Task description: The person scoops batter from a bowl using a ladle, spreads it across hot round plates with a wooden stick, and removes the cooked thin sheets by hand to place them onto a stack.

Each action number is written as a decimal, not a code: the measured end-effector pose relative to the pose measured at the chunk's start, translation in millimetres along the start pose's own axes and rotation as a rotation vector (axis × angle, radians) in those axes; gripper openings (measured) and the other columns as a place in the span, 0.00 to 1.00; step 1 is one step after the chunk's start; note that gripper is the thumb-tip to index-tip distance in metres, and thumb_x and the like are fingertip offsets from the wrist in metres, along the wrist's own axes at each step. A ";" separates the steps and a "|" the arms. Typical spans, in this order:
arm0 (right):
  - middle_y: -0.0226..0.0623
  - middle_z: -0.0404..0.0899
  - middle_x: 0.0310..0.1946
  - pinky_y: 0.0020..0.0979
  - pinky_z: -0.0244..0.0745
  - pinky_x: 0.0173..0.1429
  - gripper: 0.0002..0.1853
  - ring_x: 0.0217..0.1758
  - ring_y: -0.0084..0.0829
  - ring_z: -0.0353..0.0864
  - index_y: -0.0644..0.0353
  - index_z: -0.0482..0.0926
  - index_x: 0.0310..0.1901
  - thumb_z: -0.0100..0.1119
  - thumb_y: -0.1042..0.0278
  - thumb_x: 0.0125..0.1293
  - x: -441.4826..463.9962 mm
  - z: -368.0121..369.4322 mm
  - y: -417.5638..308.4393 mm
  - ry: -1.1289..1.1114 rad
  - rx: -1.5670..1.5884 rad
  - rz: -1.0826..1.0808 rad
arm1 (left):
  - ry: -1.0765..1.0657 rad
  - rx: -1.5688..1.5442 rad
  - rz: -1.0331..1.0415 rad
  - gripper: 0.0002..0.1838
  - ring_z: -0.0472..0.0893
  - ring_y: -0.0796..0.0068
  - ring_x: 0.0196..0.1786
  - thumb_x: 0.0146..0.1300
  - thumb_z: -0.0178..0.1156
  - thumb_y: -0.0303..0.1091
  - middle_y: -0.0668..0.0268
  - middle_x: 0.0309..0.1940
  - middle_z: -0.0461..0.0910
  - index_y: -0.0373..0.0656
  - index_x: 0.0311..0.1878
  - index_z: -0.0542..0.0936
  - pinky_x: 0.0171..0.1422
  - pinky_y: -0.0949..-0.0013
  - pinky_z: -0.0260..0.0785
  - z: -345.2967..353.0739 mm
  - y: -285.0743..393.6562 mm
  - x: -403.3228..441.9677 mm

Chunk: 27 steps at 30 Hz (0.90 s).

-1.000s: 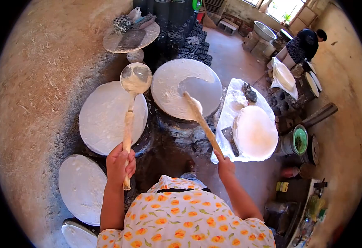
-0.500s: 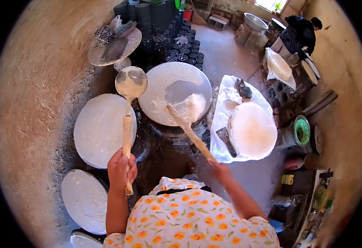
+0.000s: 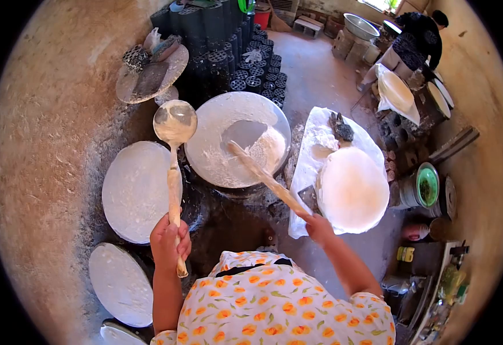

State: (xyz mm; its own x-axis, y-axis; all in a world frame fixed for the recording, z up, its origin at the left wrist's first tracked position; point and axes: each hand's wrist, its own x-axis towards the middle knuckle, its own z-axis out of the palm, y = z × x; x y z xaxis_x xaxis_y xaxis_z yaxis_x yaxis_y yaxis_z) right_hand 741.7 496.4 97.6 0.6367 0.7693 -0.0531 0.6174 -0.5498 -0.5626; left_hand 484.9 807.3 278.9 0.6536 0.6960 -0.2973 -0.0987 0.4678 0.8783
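Observation:
My left hand (image 3: 170,241) is closed around the wooden handle of a long ladle (image 3: 175,122). The ladle's round metal bowl is coated with pale batter and sits left of the middle griddle. My right hand (image 3: 320,229) grips a wooden scraper (image 3: 268,181), whose far end reaches over the round griddle (image 3: 205,152). Pale batter (image 3: 271,147) is bunched at the griddle's right side, beside a bare grey patch. Right of it, a stack of thin round flatbreads (image 3: 353,190) lies on a white plastic sheet (image 3: 311,129). A dark flat blade (image 3: 307,196) lies by the stack, partly behind the scraper.
More pale-coated griddles (image 3: 133,192) line the left wall. Black perforated coal briquettes (image 3: 251,80) are stacked beyond. A round board (image 3: 174,63) stands at the back left. At the far right a person (image 3: 418,40) bends over; a green-lined bucket (image 3: 427,187) stands nearer.
My right hand has drawn right with the scraper. The bare patch on the griddle has changed shape as batter moved. My left hand still holds the ladle; the whole view has shifted slightly.

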 end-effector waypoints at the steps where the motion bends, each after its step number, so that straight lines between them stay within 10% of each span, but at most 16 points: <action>1: 0.48 0.75 0.21 0.41 0.70 0.32 0.26 0.27 0.46 0.75 0.34 0.75 0.58 0.55 0.74 0.59 -3.5 -9.0 5.9 -0.029 -0.090 0.031 | 0.017 -0.012 -0.007 0.18 0.61 0.85 0.12 0.65 0.42 0.27 0.67 0.23 0.67 0.32 0.57 0.68 0.11 0.79 0.58 0.1 -2.0 -1.3; 12: 0.55 0.80 0.35 0.45 0.75 0.44 0.26 0.39 0.53 0.80 0.34 0.72 0.60 0.49 0.73 0.61 216.9 -31.6 12.7 0.106 0.074 -0.002 | 0.129 -0.017 0.048 0.18 0.62 0.85 0.12 0.66 0.43 0.27 0.66 0.24 0.67 0.32 0.58 0.68 0.11 0.79 0.58 23.7 -13.4 -10.8; 27: 0.53 0.78 0.50 0.37 0.71 0.56 0.35 0.52 0.46 0.79 0.39 0.68 0.65 0.46 0.83 0.56 162.8 -39.7 -17.2 -0.129 0.284 0.084 | 0.150 0.000 0.056 0.18 0.61 0.86 0.12 0.68 0.45 0.31 0.66 0.24 0.67 0.31 0.57 0.68 0.10 0.80 0.57 42.0 -18.8 -13.6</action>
State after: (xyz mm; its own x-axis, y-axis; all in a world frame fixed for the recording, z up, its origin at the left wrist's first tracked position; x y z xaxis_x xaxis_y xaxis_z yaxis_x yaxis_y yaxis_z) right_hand 853.1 618.2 131.4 0.6050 0.7698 -0.2034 0.3997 -0.5146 -0.7586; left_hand 509.4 766.1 282.1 0.5279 0.7943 -0.3006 -0.1314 0.4261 0.8951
